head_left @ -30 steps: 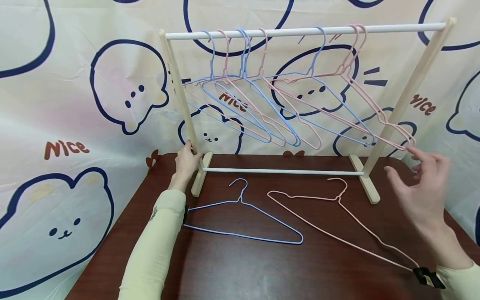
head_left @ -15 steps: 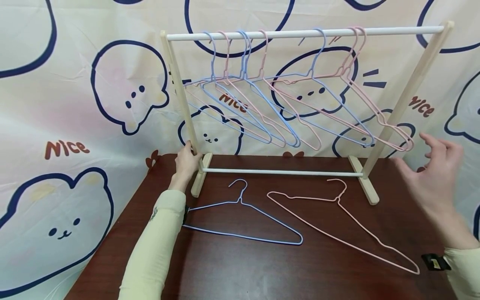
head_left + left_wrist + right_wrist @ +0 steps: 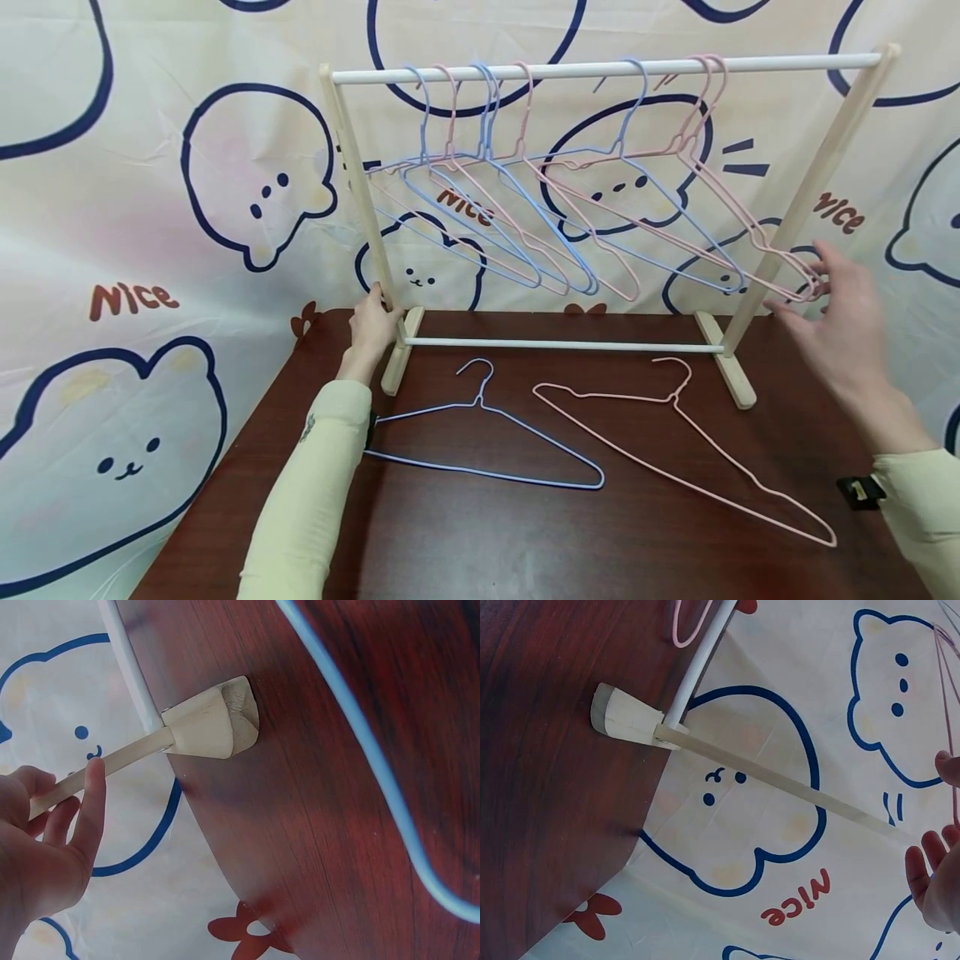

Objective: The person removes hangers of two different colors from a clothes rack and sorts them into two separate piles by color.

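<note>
Pink hangers (image 3: 725, 200) end at the right hand (image 3: 843, 325), its fingers (image 3: 917, 870) loosely parted, while the left hand (image 3: 372, 323) grips the post (image 3: 360, 187).

Right hand (image 3: 940, 889) partly outside right-wrist view

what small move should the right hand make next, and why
Probably close the right hand gently on the near corners of the rightmost pink hangers: it is loosely spread right by those ends, and the left hand grips the left upright of the rack, which should help steady it.
</note>
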`<state>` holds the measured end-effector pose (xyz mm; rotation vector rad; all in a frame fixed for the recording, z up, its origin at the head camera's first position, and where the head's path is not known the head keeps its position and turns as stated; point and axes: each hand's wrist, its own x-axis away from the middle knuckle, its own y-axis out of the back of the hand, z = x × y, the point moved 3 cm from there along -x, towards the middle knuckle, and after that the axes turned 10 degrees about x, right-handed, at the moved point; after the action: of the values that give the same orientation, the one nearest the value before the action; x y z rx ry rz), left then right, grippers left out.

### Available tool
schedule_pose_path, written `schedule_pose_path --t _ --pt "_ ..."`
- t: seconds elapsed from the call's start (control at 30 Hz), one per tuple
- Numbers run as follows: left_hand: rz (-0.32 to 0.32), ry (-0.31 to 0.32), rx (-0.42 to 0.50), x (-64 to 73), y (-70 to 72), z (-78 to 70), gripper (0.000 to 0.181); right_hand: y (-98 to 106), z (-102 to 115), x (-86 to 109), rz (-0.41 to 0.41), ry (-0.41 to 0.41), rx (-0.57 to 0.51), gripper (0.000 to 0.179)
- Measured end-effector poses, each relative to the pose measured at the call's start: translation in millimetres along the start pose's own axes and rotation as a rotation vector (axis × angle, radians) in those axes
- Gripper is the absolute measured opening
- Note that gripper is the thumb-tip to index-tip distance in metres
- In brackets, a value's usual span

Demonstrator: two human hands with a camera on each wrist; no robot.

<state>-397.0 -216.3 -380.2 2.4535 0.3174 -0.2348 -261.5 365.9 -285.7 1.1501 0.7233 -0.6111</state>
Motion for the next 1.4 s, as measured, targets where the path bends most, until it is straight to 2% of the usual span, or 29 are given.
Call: schedule_pose_path --t 0.17,0.4,0.67,0.83,1.1,1.4 --pt "-0.003 0.000 -0.001 -0.8 -0.5 0.5 0.038 -2.5 0.9 -4.3 -0.023 0.019 0.012 0.083" --pt "0.000 0.007 -0.011 -0.7 -0.6 -0.7 0.039 -4.7 1.5 -4.8 -0.085 0.065 0.020 0.062" --pt "-0.002 0.005 -0.013 0.4 0.3 -1.2 0.037 -3.2 3.3 -2.1 -0.160 0.116 0.013 0.055" --pt "-0.007 0.000 -0.023 0.6 0.2 -2.6 0.041 -0.5 8.8 0.8 -0.226 0.125 -0.028 0.052" --pt "-0.002 0.009 -0.011 1.0 -0.5 -2.8 0.041 1.6 1.4 4.9 -0.278 0.072 -0.092 0.055" --pt "0.000 0.003 -0.013 0.4 -0.4 -1.0 0.040 12.3 -6.5 15.8 -0.259 0.001 -0.073 0.052"
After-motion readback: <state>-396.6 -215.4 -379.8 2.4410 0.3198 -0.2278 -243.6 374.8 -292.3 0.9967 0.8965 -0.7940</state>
